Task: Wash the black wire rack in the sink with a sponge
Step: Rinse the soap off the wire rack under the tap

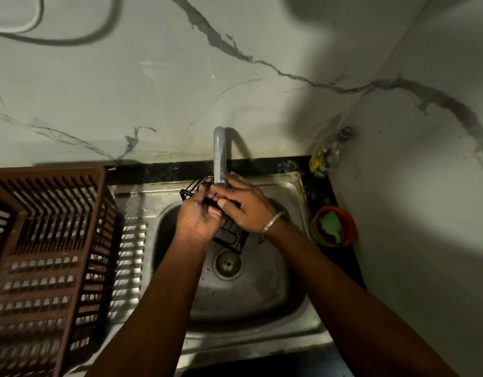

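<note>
A: Where is the black wire rack point(229, 235)?

B: Above the basin of the stainless steel sink point(262, 289), just under the grey curved tap point(220, 156). The left hand point(197, 221) grips it, fingers curled round the wires. The right hand point(245, 210) holds it too, thumb pressed on top.

A: And the sponge?

B: A green sponge point(330, 227) lies in the round orange bowl point(346, 221) on the counter at the right. A brown slatted plastic basket point(44, 240) stands at the left.
</note>
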